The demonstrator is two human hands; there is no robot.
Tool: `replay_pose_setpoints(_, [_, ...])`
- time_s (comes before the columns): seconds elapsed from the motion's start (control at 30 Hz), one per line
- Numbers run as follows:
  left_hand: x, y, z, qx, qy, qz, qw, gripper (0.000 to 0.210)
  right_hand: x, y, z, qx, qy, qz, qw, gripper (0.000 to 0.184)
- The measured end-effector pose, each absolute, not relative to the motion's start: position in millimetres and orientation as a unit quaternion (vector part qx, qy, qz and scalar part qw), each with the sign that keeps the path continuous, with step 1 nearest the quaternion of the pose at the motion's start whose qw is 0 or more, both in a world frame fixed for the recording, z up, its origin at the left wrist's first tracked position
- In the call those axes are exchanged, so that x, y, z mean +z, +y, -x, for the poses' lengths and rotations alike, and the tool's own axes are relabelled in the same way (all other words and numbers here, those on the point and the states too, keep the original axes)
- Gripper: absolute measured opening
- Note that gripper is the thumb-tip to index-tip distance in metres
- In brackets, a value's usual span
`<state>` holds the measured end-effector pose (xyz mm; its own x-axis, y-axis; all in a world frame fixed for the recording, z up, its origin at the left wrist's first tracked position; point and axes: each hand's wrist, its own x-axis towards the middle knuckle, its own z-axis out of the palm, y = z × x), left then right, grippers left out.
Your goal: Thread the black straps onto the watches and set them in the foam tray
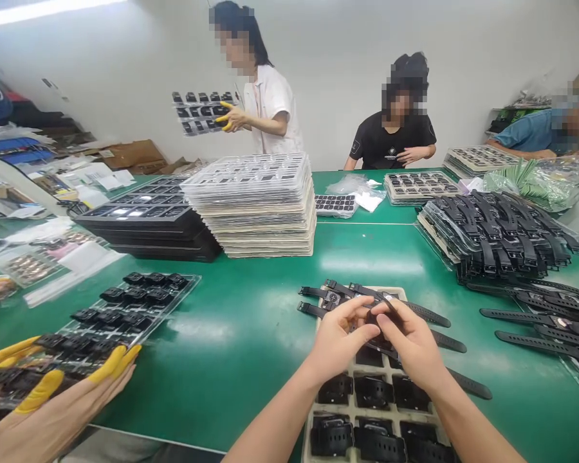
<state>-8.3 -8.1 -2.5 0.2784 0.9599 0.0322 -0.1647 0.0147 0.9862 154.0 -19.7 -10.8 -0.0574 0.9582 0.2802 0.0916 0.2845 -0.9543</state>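
Pinching black watch (377,315) between both hands (374,337) above tray (352,376); strap long axis running left-right.

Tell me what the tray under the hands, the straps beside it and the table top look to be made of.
Tray: likely thin moulded plastic or pulp, matte beige, with formed pockets.
Straps: probably rubber or silicone, matte black, limp and curving.
Table top: smooth green mat, slightly glossy, reflecting the ceiling light.
Both the left hand and right hand pinch one black watch piece.

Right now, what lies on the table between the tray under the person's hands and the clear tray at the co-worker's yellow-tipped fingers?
In the head view, only bare green table lies between the beige tray and the clear tray.
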Motion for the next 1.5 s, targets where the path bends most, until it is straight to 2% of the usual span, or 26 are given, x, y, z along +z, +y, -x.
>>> replay_pose_setpoints(0.07, [-0.1, -9.4, 8.7, 0.451, 0.390, -0.544, 0.590, 0.032, -13.1, -20.6, -154.2, 0.383, -0.610, 0.430, 0.545, 0.022])
replay_pose_setpoints(0.2, [1.4, -10.8, 11.1, 0.449, 0.411, -0.554, 0.568, 0.027, -20.5, -21.1, -159.1, 0.388, -0.582, 0.382, 0.604, 0.052])
replay_pose_setpoints(0.23, [0.8, -10.8, 11.7, 0.454, 0.405, -0.551, 0.571, 0.028, -22.2, -20.9, -161.0, 0.378, -0.598, 0.368, 0.604, 0.050])
replay_pose_setpoints(0.37, [-2.2, -11.9, 12.8, 0.476, 0.379, -0.539, 0.582, 0.029, -23.9, -21.4, -165.6, 0.308, -0.671, 0.359, 0.571, 0.024])
replay_pose_setpoints(0.47, [-2.7, -13.4, 12.8, 0.493, 0.375, -0.534, 0.576, 0.027, -20.6, -23.6, -162.8, 0.311, -0.639, 0.371, 0.598, 0.020])
replay_pose_setpoints(0.63, [-0.6, -14.1, 12.1, 0.508, 0.370, -0.531, 0.568, 0.023, -16.1, -25.1, -157.2, 0.295, -0.627, 0.362, 0.623, 0.019])
replay_pose_setpoints(0.83, [-0.4, -10.5, 15.4, 0.507, 0.369, -0.549, 0.552, 0.022, -13.2, -18.8, -162.9, 0.264, -0.685, 0.366, 0.572, 0.019])
replay_pose_setpoints(0.93, [1.0, -8.7, 20.3, 0.500, 0.384, -0.594, 0.501, 0.021, -12.5, -17.1, -163.0, 0.273, -0.704, 0.367, 0.542, 0.017])
replay_pose_setpoints(1.0, [2.1, -8.9, 21.2, 0.496, 0.388, -0.617, 0.472, 0.021, -13.6, -18.2, -160.4, 0.291, -0.687, 0.373, 0.552, 0.017])
replay_pose_setpoints(1.07, [2.3, -10.2, 18.8, 0.510, 0.381, -0.598, 0.487, 0.026, -15.6, -20.5, -157.3, 0.305, -0.651, 0.382, 0.580, 0.018])
replay_pose_setpoints(1.2, [-0.2, -12.4, 9.9, 0.559, 0.358, -0.467, 0.584, 0.029, -17.8, -22.1, -155.8, 0.314, -0.621, 0.387, 0.606, 0.016])
replay_pose_setpoints(1.4, [-1.1, -11.3, 8.7, 0.575, 0.391, -0.480, 0.535, 0.020, -15.5, -16.3, -163.2, 0.290, -0.683, 0.371, 0.558, 0.025])
replay_pose_setpoints(1.5, [-0.7, -12.2, 9.1, 0.567, 0.374, -0.456, 0.575, 0.031, -15.0, -17.0, -165.8, 0.303, -0.685, 0.350, 0.563, 0.027])
